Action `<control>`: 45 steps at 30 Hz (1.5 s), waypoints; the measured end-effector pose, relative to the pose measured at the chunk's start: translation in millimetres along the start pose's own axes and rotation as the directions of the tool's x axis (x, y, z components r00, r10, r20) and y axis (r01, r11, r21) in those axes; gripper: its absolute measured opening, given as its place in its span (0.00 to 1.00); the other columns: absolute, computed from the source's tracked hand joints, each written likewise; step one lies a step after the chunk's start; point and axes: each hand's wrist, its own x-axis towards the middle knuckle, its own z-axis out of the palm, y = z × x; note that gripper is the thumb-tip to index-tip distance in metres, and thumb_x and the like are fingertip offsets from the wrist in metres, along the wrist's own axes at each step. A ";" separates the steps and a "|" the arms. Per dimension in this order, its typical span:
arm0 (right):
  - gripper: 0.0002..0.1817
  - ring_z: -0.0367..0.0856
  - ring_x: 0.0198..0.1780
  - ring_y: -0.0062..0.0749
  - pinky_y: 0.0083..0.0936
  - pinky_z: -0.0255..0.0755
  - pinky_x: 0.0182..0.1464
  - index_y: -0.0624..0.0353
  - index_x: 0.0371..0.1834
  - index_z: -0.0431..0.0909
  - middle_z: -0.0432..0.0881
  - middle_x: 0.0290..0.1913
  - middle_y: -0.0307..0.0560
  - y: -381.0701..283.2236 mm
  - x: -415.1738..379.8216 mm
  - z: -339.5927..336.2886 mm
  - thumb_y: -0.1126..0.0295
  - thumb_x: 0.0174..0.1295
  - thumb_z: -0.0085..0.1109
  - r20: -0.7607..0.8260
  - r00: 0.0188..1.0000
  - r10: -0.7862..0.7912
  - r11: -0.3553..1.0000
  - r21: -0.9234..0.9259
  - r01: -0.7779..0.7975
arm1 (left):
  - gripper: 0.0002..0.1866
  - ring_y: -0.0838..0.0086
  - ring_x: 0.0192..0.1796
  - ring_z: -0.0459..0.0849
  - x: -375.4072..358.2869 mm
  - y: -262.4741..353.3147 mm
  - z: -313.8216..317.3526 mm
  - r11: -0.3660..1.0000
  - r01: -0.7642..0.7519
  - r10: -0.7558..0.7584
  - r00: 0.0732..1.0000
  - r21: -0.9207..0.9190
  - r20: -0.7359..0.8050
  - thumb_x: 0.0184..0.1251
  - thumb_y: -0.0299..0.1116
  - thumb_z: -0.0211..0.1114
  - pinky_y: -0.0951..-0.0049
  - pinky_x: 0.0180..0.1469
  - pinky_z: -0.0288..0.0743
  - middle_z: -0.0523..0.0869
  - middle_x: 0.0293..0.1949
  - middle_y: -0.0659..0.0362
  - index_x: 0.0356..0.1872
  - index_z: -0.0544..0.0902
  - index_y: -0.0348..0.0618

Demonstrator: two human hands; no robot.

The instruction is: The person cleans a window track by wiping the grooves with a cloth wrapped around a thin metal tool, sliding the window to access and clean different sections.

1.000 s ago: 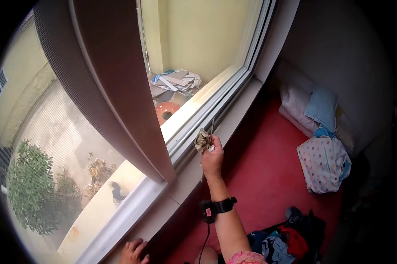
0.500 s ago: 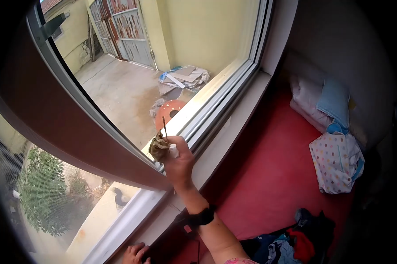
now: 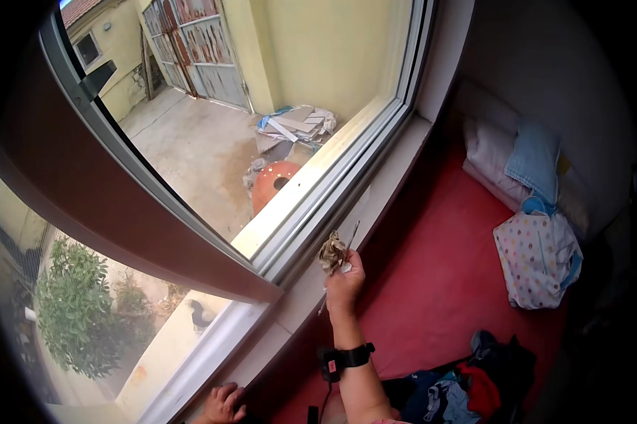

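My right hand [image 3: 346,284] is closed around a crumpled olive-brown cloth [image 3: 332,253] and a thin dark stick [image 3: 354,233] that points up beside it. A bit of white material shows between the fingers. This hand is over the inner edge of the pale window sill [image 3: 301,300]. At the bottom, my left hand [image 3: 223,405] rests near the lower end of the sill with its fingers curled and slightly apart, and nothing shows in it.
An open window sash [image 3: 142,212] swings across the left. Beyond the frame lies a yard with a rusty gate [image 3: 198,56]. Right of the sill is a red surface [image 3: 431,261] with a dotted bag [image 3: 537,261], a blue pillow [image 3: 534,161] and piled clothes [image 3: 467,392].
My right hand has moved right and slightly down, from the window track to the sill's inner edge, still holding the cloth and stick. My left hand has shifted slightly right.
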 end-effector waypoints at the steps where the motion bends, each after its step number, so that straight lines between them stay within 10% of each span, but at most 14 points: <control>1: 0.08 0.65 0.16 0.11 0.13 0.56 0.14 0.59 0.36 0.73 0.75 0.27 0.34 0.8 1.5 -1.4 0.83 0.55 0.56 0.002 1.000 0.000 1.000 -0.001 0.000 | 0.25 0.50 0.58 0.68 -4.3 -0.7 3.2 1.000 -0.017 0.017 1.000 0.011 -0.006 0.55 0.31 0.61 0.50 0.53 0.67 0.71 0.56 0.48 0.56 0.71 0.37; 7: 0.07 0.64 0.17 0.10 0.12 0.55 0.15 0.59 0.36 0.73 0.75 0.27 0.35 -55.6 39.0 48.1 0.82 0.56 0.57 0.027 0.966 -0.256 0.955 0.161 0.249 | 0.25 0.50 0.58 0.69 -0.9 -9.0 9.3 0.996 -0.070 0.072 0.997 0.050 -0.026 0.54 0.31 0.61 0.50 0.52 0.67 0.71 0.55 0.47 0.56 0.71 0.35; 10: 0.08 0.73 0.32 0.17 0.13 0.68 0.36 0.63 0.36 0.76 0.79 0.31 0.37 -47.6 28.3 78.2 0.75 0.55 0.64 0.394 0.851 -0.348 0.903 -0.103 0.417 | 0.25 0.50 0.58 0.69 -2.4 -6.2 8.1 0.997 -0.063 0.065 0.998 0.055 -0.028 0.54 0.32 0.61 0.50 0.52 0.67 0.72 0.55 0.47 0.55 0.71 0.35; 18: 0.16 0.80 0.38 0.28 0.19 0.72 0.42 0.64 0.39 0.79 0.82 0.34 0.46 22.5 -16.6 35.5 0.88 0.46 0.52 0.674 0.733 -0.092 0.908 -0.245 0.339 | 0.26 0.51 0.59 0.68 -2.9 -14.7 18.4 0.998 -0.046 0.048 0.998 0.042 -0.032 0.53 0.33 0.62 0.49 0.52 0.66 0.71 0.55 0.48 0.55 0.72 0.37; 33: 0.09 0.78 0.38 0.18 0.16 0.72 0.43 0.64 0.38 0.78 0.82 0.34 0.39 24.5 -3.8 8.3 0.84 0.55 0.57 0.517 0.839 -0.167 0.949 -0.146 0.279 | 0.22 0.48 0.58 0.67 -7.0 -14.1 14.0 0.988 -0.114 0.113 0.993 0.105 0.010 0.54 0.30 0.61 0.46 0.51 0.67 0.69 0.55 0.44 0.52 0.74 0.36; 39: 0.08 0.73 0.24 0.13 0.11 0.68 0.24 0.62 0.39 0.76 0.79 0.34 0.38 -62.2 -1.1 17.5 0.81 0.56 0.58 0.327 0.939 -0.105 0.994 -0.004 0.112 | 0.24 0.48 0.58 0.66 -6.6 -18.2 21.0 0.989 -0.127 0.126 0.992 0.078 0.009 0.52 0.32 0.62 0.47 0.51 0.67 0.68 0.56 0.45 0.54 0.73 0.38; 43: 0.10 0.66 0.19 0.10 0.08 0.57 0.15 0.59 0.40 0.74 0.77 0.32 0.37 -147.4 4.9 76.0 0.82 0.56 0.52 0.214 0.924 -0.318 0.940 0.195 0.279 | 0.26 0.46 0.57 0.66 -5.0 -2.0 10.7 0.999 -0.030 0.027 0.995 0.028 0.093 0.56 0.35 0.60 0.49 0.56 0.65 0.67 0.57 0.42 0.58 0.70 0.40; 45: 0.10 0.65 0.18 0.08 0.07 0.54 0.15 0.60 0.41 0.74 0.77 0.31 0.38 -183.0 16.7 110.1 0.81 0.56 0.54 0.154 0.752 -0.641 0.760 0.266 0.593 | 0.27 0.45 0.56 0.66 -3.4 5.7 0.3 1.000 -0.025 0.025 0.999 -0.001 0.041 0.57 0.38 0.60 0.50 0.56 0.65 0.68 0.58 0.41 0.58 0.69 0.39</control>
